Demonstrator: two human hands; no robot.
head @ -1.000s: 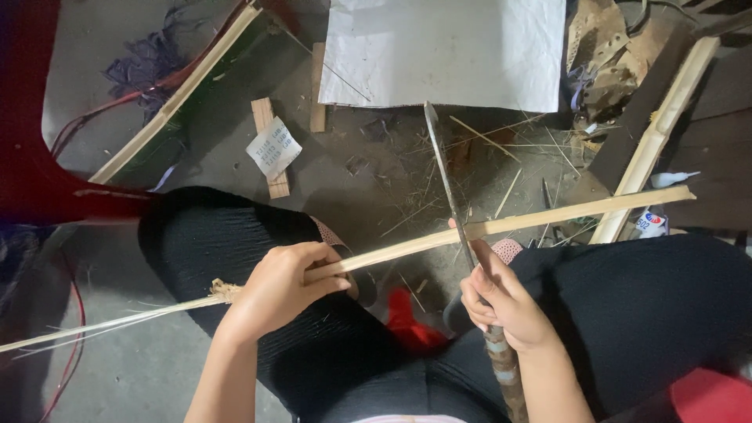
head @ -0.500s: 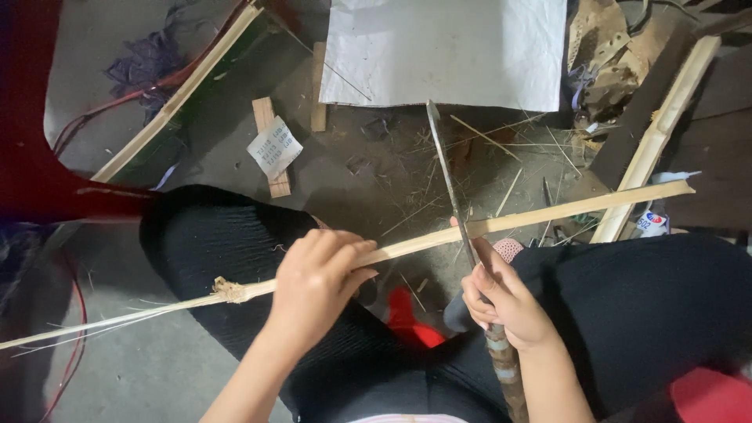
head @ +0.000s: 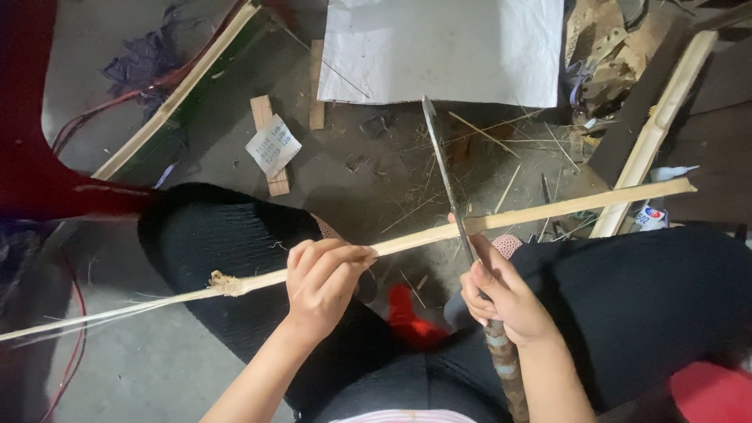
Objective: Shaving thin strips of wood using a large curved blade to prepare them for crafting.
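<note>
My left hand (head: pixel 323 283) grips a long pale bamboo strip (head: pixel 564 207) that runs across my lap from lower left to upper right. Its left end is frayed into thin slivers (head: pixel 102 313). My right hand (head: pixel 501 294) is closed on the wrapped handle (head: pixel 505 368) of a long knife (head: pixel 442 168). The blade points away from me and crosses the strip just above my right fingers. My knees in black trousers (head: pixel 642 305) lie under both hands.
A white sheet (head: pixel 446 51) lies on the dirt floor ahead. Split bamboo pieces (head: pixel 654 133) lie at right, a long strip (head: pixel 176 94) at upper left, a small wood block with paper (head: pixel 272 145) between. A red shape (head: pixel 47 172) stands at left.
My left hand has slid to the right along the bamboo strip, closer to the knife. The right hand and blade have stayed almost in place.
</note>
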